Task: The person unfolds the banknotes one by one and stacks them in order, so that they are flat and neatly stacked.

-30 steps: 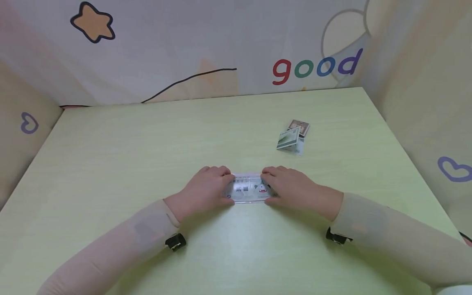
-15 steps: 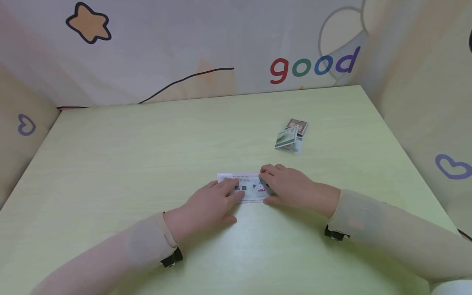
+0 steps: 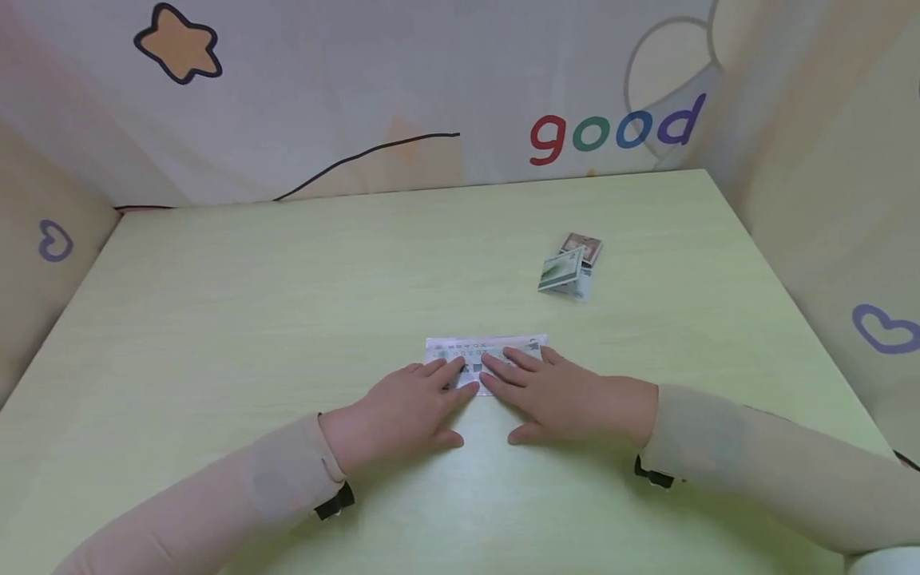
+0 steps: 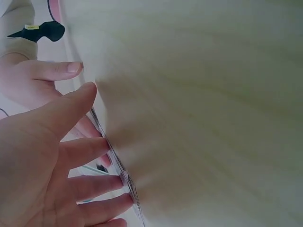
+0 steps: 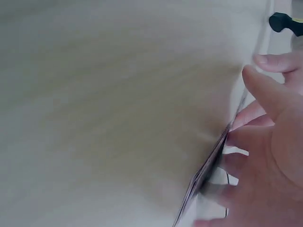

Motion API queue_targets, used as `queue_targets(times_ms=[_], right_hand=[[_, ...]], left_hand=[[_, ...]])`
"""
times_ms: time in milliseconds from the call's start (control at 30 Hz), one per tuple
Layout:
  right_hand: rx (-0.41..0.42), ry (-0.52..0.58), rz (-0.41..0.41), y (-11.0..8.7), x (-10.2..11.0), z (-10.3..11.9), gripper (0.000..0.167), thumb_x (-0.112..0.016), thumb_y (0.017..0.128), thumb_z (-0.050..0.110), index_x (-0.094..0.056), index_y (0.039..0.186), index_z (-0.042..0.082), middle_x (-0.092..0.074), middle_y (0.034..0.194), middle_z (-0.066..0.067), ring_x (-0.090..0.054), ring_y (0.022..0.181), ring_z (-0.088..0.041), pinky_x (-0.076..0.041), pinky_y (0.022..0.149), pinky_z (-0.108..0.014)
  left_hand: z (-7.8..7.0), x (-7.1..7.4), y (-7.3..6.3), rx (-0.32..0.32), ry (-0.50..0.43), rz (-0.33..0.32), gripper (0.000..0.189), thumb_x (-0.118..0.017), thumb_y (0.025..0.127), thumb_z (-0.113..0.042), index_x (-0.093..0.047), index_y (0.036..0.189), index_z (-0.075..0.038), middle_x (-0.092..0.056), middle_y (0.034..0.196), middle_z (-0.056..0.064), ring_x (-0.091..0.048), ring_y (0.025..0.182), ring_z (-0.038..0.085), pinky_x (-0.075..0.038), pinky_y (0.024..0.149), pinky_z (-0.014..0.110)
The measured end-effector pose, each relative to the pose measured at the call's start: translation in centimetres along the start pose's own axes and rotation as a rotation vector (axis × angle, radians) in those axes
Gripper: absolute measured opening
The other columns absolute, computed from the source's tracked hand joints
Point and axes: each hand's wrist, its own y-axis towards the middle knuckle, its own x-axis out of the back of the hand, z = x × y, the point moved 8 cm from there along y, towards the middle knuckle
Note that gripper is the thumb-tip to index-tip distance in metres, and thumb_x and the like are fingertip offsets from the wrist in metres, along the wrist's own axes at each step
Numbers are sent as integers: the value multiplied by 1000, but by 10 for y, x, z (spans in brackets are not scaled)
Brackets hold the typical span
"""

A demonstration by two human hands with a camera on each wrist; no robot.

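A flat, folded strip of pale printed paper (image 3: pixel 460 346) lies on the table in front of me, lettering and small dark squares on its top. Seen edge-on, the paper (image 4: pixel 124 176) has several thin layers in the left wrist view. My left hand (image 3: pixel 398 415) rests its straight, spread fingertips on the left half, thumb off the near edge. On the right half, my right hand (image 3: pixel 571 402) lays its straight fingers, partly covering the print, its thumb likewise on the table side. In the right wrist view, the layers of paper (image 5: pixel 193 187) stand slightly apart near the fingers.
Behind and to the right lie small folded printed papers, a green one (image 3: pixel 563 270) propped up and a brown one (image 3: pixel 584 246) behind it. The pale green table (image 3: pixel 287 279) meets patterned cloth (image 3: pixel 359 80) at the back and sides. A white rounded object (image 3: pixel 884 561) shows at bottom right.
Both hands gripped the paper's ends at first. The left hand let go and flattened onto it, then the right did the same, sliding inward. The paper stayed in place.
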Motion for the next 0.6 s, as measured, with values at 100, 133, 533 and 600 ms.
queue_targets(times_ms=[100, 133, 533, 600], right_hand=[[-24, -20, 26, -2, -2, 1, 77, -50, 89, 54, -22, 149, 16, -12, 155, -5, -11, 139, -38, -19, 101, -66], [-24, -24, 25, -3, -2, 1, 77, -51, 89, 55, -22, 149, 16, -12, 155, -5, -12, 138, -40, -20, 100, -67], [-40, 17, 24, -18, -4, -13, 77, -51, 90, 53, -22, 149, 14, -11, 155, -7, -9, 139, -36, -23, 99, -66], [-28, 27, 27, -17, -4, -14, 77, -50, 90, 53, -21, 150, 15, -10, 155, -7, -8, 140, -36, -23, 99, -66]], left_hand=[[0, 0, -1, 0, 0, -4, 66, -54, 88, -54, -40, 143, -18, -31, 148, 14, -35, 132, 28, -34, 103, 41], [0, 0, -2, -2, 0, -3, 66, -54, 88, -54, -41, 143, -18, -31, 148, 14, -36, 132, 28, -35, 103, 41], [9, -6, -9, -14, -64, 18, 65, -54, 89, -50, -38, 144, -19, -26, 151, 11, -29, 135, 28, -38, 101, 38], [12, -9, -14, -11, -84, 22, 64, -55, 90, -49, -39, 144, -18, -26, 151, 11, -28, 136, 28, -36, 102, 38]])
